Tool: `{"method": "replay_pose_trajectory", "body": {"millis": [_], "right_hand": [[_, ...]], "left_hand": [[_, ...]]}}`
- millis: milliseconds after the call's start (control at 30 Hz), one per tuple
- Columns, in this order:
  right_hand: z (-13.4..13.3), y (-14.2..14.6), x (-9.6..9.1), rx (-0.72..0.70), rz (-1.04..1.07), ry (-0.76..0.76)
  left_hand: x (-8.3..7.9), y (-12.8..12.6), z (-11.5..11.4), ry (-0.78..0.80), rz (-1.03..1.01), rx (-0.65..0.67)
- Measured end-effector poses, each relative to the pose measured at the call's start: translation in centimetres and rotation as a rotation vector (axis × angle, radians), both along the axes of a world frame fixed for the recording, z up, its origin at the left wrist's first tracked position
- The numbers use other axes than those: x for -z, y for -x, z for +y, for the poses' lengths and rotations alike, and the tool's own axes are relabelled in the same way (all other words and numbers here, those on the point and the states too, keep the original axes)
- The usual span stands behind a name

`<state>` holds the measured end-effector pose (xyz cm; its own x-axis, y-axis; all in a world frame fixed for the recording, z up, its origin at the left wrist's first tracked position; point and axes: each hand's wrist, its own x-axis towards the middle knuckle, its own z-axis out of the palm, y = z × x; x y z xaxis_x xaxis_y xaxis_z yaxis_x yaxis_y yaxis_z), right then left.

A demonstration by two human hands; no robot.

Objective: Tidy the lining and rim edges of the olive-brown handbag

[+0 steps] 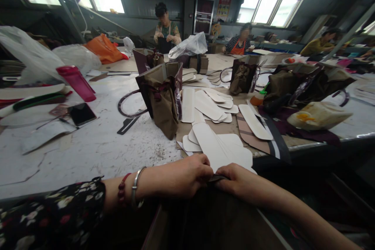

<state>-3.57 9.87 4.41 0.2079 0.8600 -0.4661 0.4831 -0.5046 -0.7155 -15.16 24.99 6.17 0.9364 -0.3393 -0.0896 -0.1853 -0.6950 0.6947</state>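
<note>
Dark bag (216, 218), apparently, sits at the near edge of the table (111, 140), body mostly in shadow. On the table, brown bag (162, 105) stands upright, round handle (118, 105) beside it; white panels (209, 146) lie loose, heaped. Left hand (187, 174) and right hand (240, 183) close together, both pinching the dark bag's top edge. Probably midway: edge in hand, no handle showing on it; remaining steps can't tell.

Both hands (187, 174) pinch dark material (218, 211) near white panels (206, 144).
</note>
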Motion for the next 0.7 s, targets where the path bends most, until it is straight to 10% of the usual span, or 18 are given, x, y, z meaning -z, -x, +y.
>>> {"method": "replay_pose_trajectory", "body": {"millis": [700], "right_hand": [[0.38, 0.45, 0.38, 0.003, -0.098, 0.047]], "left_hand": [[0.41, 0.49, 0.19, -0.043, -0.020, 0.080]]}}
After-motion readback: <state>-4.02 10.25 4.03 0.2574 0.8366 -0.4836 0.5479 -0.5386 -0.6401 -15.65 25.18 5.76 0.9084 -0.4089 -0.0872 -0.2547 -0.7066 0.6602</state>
